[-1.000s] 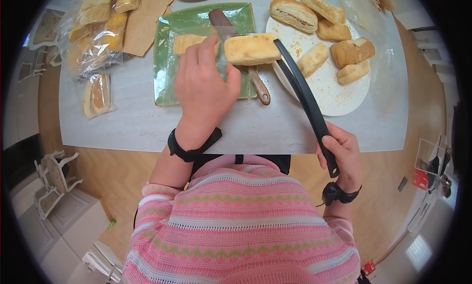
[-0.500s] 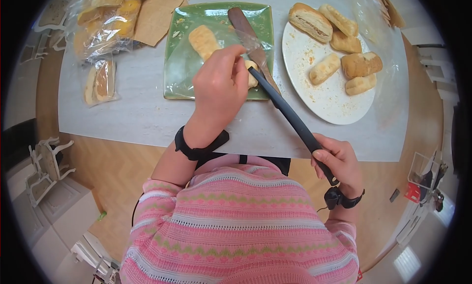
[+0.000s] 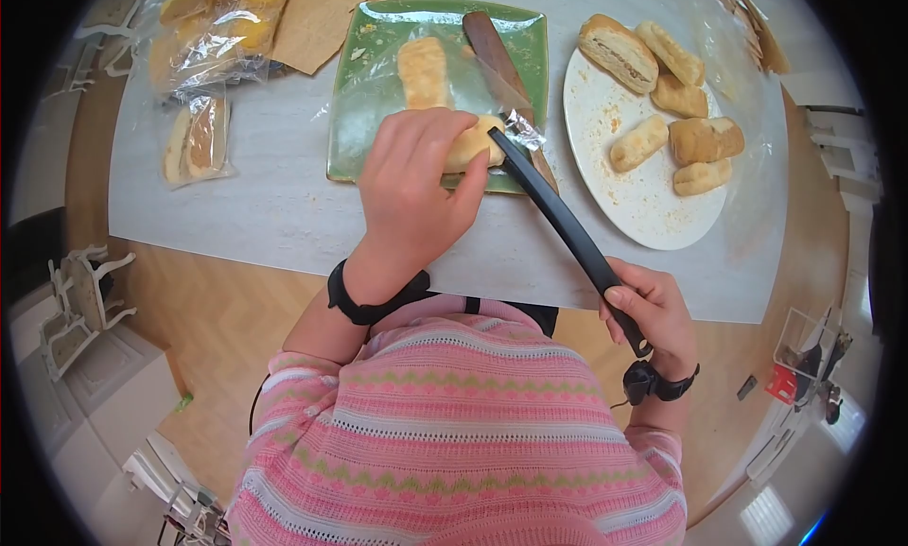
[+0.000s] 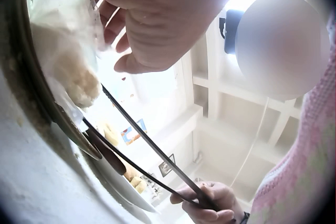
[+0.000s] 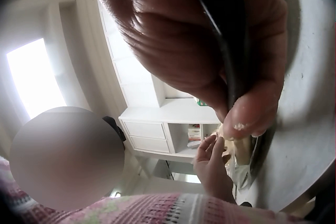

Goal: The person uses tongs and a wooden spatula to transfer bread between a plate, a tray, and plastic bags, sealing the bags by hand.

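My right hand [image 3: 653, 310] grips black tongs [image 3: 563, 220] near their hinged end. Their tips reach the right end of a pale bread roll [image 3: 465, 152] at the front of the green square plate [image 3: 534, 50]. Arched above that roll is my left hand [image 3: 411, 173], thumb and fingers apart; in the left wrist view its fingers [image 4: 126, 29] hang over the plastic-covered bread [image 4: 84, 85]. A second bread roll [image 3: 422, 71] lies under a clear plastic bag [image 3: 378, 121] on the plate. Beside them rests a brown wooden spatula [image 3: 492, 50].
On the right, a white oval plate [image 3: 591, 187] holds several bread pieces and crumbs. Bagged rolls [image 3: 227, 31], a single bagged bread piece [image 3: 200, 139] and brown paper [image 3: 322, 21] lie on the left. More clear plastic [image 3: 757, 158] is at the right edge.
The tongs have carried the roll left and down to the bag on the plate. My left hand came over the roll, its fingers now spread more than half a second ago. The view shifted.
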